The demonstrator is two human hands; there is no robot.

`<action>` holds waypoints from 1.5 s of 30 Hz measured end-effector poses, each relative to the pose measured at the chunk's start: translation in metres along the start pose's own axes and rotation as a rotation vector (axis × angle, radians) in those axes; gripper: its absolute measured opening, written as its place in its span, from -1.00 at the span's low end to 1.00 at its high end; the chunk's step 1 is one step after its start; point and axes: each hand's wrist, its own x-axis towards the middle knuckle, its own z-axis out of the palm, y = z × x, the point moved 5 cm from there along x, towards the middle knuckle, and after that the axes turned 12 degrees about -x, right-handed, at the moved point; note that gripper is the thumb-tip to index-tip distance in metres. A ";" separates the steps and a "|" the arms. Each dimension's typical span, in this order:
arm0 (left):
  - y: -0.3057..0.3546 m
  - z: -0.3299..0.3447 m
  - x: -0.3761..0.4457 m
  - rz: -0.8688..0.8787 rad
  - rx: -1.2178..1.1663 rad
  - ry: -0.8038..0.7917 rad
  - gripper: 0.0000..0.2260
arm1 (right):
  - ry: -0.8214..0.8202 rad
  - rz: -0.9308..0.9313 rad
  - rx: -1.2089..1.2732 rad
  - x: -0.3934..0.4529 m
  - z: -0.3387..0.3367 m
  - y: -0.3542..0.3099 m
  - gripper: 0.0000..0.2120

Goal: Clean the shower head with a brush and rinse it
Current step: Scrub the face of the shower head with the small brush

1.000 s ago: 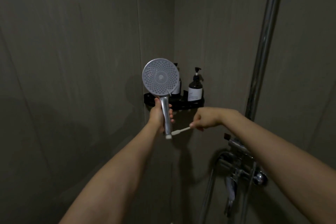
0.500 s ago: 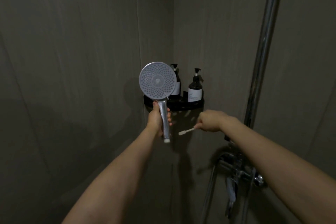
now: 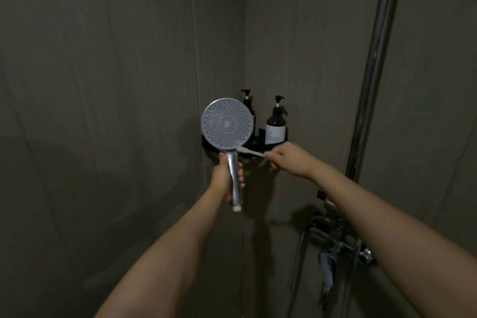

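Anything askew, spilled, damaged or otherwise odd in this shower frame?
Nothing stands out. The left hand grips the shower head by its handle, upright, and the right hand holds the brush at its lower rim. Both pump bottles stand upright on the corner shelf. No spill is visible.

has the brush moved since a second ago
Yes. The brush went up from beside the handle's bottom end to the shower head rim, nearer the corner shelf.

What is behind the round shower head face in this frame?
Behind the shower head, held by the left hand, stand a black corner shelf and a pump bottle, of which only the pump and shoulder show. Its label and the shelf's left part are covered.
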 end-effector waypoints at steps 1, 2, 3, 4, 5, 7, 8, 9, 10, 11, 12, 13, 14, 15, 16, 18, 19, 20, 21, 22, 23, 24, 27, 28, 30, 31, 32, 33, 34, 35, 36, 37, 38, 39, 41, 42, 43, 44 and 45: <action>-0.004 0.002 -0.001 -0.005 0.011 -0.004 -0.40 | 0.073 0.002 0.012 0.003 -0.004 -0.007 -0.59; -0.007 0.004 -0.002 -0.010 0.027 -0.008 -0.40 | 0.125 0.011 0.001 0.007 -0.007 -0.012 -0.60; -0.010 0.006 -0.002 -0.012 0.044 -0.013 -0.40 | 0.167 0.028 -0.021 0.010 -0.009 -0.014 -0.63; -0.011 0.008 -0.003 -0.012 0.058 -0.021 -0.41 | 0.214 0.074 -0.058 0.012 -0.014 -0.014 -0.67; -0.011 0.009 -0.004 -0.010 0.073 -0.026 -0.41 | 0.289 0.147 -0.068 0.015 -0.022 -0.008 -0.68; -0.012 0.011 -0.006 -0.003 0.101 -0.034 -0.43 | 0.509 0.286 0.063 0.012 -0.044 0.002 -0.66; -0.012 0.011 -0.007 0.005 0.107 -0.033 -0.43 | 0.578 0.277 0.101 0.010 -0.049 0.002 -0.65; -0.012 0.011 -0.006 0.013 0.115 -0.030 -0.44 | 0.572 0.216 0.087 0.010 -0.050 -0.004 -0.65; -0.012 0.012 -0.007 0.020 0.123 -0.029 -0.44 | 0.491 0.125 0.055 0.012 -0.045 -0.016 -0.67; -0.012 0.013 -0.007 0.023 0.132 -0.030 -0.44 | 0.350 0.036 -0.005 0.015 -0.034 -0.028 -0.69; -0.013 0.014 -0.008 0.022 0.139 -0.032 -0.44 | 0.213 -0.003 -0.067 0.017 -0.020 -0.034 -0.72; -0.014 0.015 -0.009 0.017 0.144 -0.032 -0.44 | 0.161 0.040 -0.136 0.019 -0.012 -0.032 -0.73; -0.014 0.017 -0.010 0.012 0.150 -0.029 -0.44 | 0.180 0.102 -0.150 0.024 -0.013 -0.026 -0.74; -0.016 0.017 -0.010 0.010 0.157 -0.027 -0.44 | 0.252 0.164 -0.102 0.026 -0.021 -0.020 -0.73; -0.017 0.017 -0.009 0.011 0.164 -0.027 -0.44 | 0.335 0.202 -0.064 0.023 -0.029 -0.017 -0.72; -0.018 0.016 -0.009 0.012 0.172 -0.027 -0.45 | 0.384 0.164 0.002 0.021 -0.035 -0.021 -0.70; -0.019 0.015 -0.009 0.016 0.174 -0.031 -0.45 | 0.326 0.115 0.014 0.023 -0.032 -0.026 -0.70; -0.020 0.015 -0.008 0.020 0.174 -0.039 -0.45 | 0.232 0.088 -0.024 0.023 -0.025 -0.030 -0.71; -0.020 0.015 -0.008 0.023 0.175 -0.045 -0.45 | 0.188 0.113 -0.064 0.022 -0.020 -0.029 -0.70; -0.021 0.015 -0.009 0.024 0.176 -0.045 -0.45 | 0.211 0.144 -0.092 0.024 -0.020 -0.024 -0.70; -0.022 0.014 -0.010 0.022 0.180 -0.041 -0.46 | 0.270 0.193 -0.062 0.025 -0.025 -0.016 -0.69; -0.024 0.014 -0.010 0.022 0.186 -0.034 -0.46 | 0.356 0.225 -0.028 0.023 -0.032 -0.011 -0.68; -0.031 0.013 -0.011 0.011 0.205 -0.023 -0.47 | 0.356 0.121 0.065 0.019 -0.032 -0.020 -0.69; -0.033 0.013 -0.011 0.006 0.201 -0.024 -0.47 | 0.246 0.066 0.039 0.020 -0.022 -0.027 -0.71; -0.037 0.013 -0.012 -0.004 0.192 -0.025 -0.47 | 0.186 0.096 -0.015 0.023 -0.007 -0.022 -0.73; -0.039 0.012 -0.012 -0.007 0.195 -0.028 -0.47 | 0.269 0.163 -0.018 0.025 -0.011 -0.011 -0.72; -0.042 0.011 -0.012 -0.006 0.194 -0.032 -0.47 | 0.407 0.259 0.074 0.022 -0.022 0.001 -0.70; -0.043 0.008 -0.012 -0.003 0.186 -0.035 -0.47 | 0.550 0.361 0.187 0.016 -0.031 0.016 -0.69; -0.046 0.006 -0.012 -0.004 0.169 -0.033 -0.47 | 0.646 0.432 0.301 0.011 -0.034 0.029 -0.69; -0.047 0.004 -0.012 -0.010 0.147 -0.029 -0.47 | 0.662 0.455 0.388 0.009 -0.032 0.037 -0.70; -0.050 0.003 -0.012 -0.019 0.120 -0.024 -0.47 | 0.601 0.430 0.441 0.010 -0.025 0.037 -0.71; -0.052 0.003 -0.012 -0.027 0.092 -0.018 -0.48 | 0.526 0.387 0.469 0.012 -0.013 0.033 -0.72; -0.055 0.004 -0.013 -0.034 0.069 -0.010 -0.50 | 0.466 0.350 0.515 0.014 0.001 0.029 -0.74; -0.058 0.005 -0.013 -0.031 0.055 -0.006 -0.55 | 0.401 0.338 0.580 0.015 0.016 0.025 -0.77; -0.066 0.007 -0.013 0.001 0.042 -0.015 -0.70 | 0.339 0.366 0.759 0.013 0.040 0.024 -0.84; -0.070 0.007 -0.014 0.019 0.034 -0.027 -0.78 | 0.320 0.393 0.848 0.009 0.051 0.026 -0.84; -0.074 0.008 -0.015 0.028 0.020 -0.046 -0.85 | 0.298 0.418 0.907 0.006 0.062 0.029 -0.83; -0.078 0.008 -0.017 0.029 0.003 -0.073 -0.89 | 0.277 0.439 0.941 0.002 0.072 0.033 -0.82; -0.082 0.009 -0.019 0.021 -0.015 -0.098 -0.88 | 0.262 0.460 0.955 -0.002 0.081 0.038 -0.82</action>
